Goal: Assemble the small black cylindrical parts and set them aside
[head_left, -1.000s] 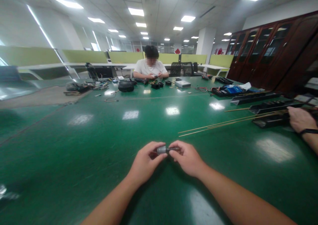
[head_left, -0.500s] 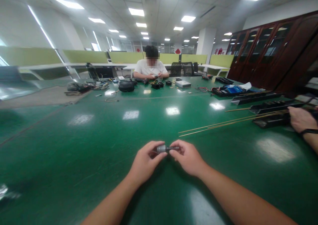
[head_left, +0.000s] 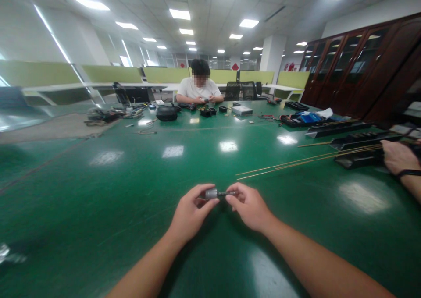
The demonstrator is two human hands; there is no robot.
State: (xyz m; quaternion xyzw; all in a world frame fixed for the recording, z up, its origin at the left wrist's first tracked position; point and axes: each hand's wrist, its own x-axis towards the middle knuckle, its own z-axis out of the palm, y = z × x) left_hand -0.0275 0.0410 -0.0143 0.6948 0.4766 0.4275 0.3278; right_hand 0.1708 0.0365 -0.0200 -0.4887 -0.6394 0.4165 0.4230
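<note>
Above the near middle of the green tabletop (head_left: 141, 166), my two hands hold one small tool between them. Its left part is a grey metal cylinder (head_left: 211, 194), and a thin dark shaft (head_left: 222, 193) runs out of its right side. The thumb and fingers of my left hand (head_left: 194, 206) are closed round the cylinder. My right hand (head_left: 248, 203) pinches the shaft near its far end, with part of it hidden by the fingers. What kind of tool it is I cannot make out.
Long thin brass-coloured rods (head_left: 279, 164) lie ahead to the right, by black channel pieces (head_left: 353, 157) and another person's hand (head_left: 399, 157). Across the table a person in a white shirt (head_left: 210, 89) sits behind a black case (head_left: 166, 113) and a grey box (head_left: 242, 110).
My hands have drawn slightly apart and a little away from me. More of the dark shaft shows between them. The other person's hand at the right has stayed in place.
</note>
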